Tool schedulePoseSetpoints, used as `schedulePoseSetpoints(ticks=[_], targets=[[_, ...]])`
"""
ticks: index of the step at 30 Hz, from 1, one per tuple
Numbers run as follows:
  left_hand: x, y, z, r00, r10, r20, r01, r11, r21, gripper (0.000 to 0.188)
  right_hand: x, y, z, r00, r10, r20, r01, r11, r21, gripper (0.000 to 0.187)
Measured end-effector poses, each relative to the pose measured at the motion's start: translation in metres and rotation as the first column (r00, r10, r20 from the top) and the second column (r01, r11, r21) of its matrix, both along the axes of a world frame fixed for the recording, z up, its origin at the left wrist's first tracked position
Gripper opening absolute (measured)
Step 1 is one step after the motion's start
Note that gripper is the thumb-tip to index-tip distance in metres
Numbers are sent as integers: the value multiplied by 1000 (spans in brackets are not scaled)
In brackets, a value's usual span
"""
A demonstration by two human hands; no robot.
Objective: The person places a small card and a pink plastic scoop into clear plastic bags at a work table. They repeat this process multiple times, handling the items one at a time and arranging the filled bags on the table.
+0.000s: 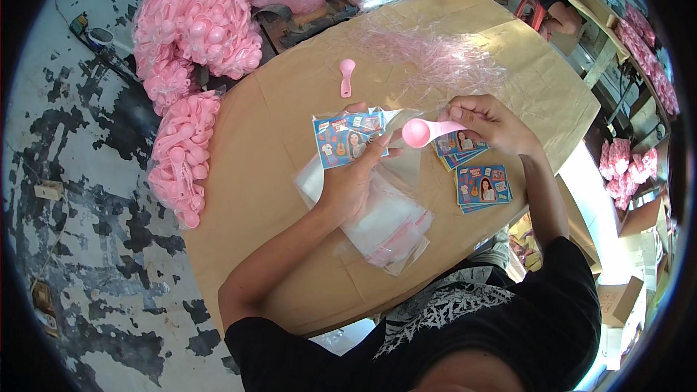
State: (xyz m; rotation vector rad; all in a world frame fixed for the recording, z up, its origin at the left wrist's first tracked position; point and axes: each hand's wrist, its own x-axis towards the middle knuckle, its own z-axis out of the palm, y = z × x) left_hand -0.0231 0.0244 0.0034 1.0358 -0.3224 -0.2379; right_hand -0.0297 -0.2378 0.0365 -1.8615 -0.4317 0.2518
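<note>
Currently the left hand (352, 178) is at the middle of the bench (268, 196), fingers closed on a blue picture card (347, 139) together with the mouth of a clear plastic bag (396, 163); thumb lies over the card's lower edge. Right hand (494, 125) sits just right of it, fingers pinching the handle of a pink scoop (422, 132), bowl pointing left, right at the bag opening, touching or nearly so, can't tell which. Under the left wrist lies a stack of empty clear bags (388, 229), toward the near edge. Two small stacks of the same blue cards (483, 187) lie below the right hand, near the bench's right edge. A second pink scoop (346, 76) lies loose toward the far left part of the bench. Crumpled clear film (435, 54) is spread across the far side. Bagged heaps of pink scoops (192, 36) sit off the left edge on the floor (87, 196).
</note>
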Motion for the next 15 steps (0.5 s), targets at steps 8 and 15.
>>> schedulePoseSetpoints(ticks=[8, 15], targets=[[-2, 3, -3, 998, -4, -69, -2, 996, -88, 44, -14, 42, 11, 985, -20, 169, 32, 997, -68, 22], [-2, 4, -1, 997, -76, -16, 76, 997, 2, 62, -12, 39, -3, 984, -170, -56, 176, 975, 137, 21]])
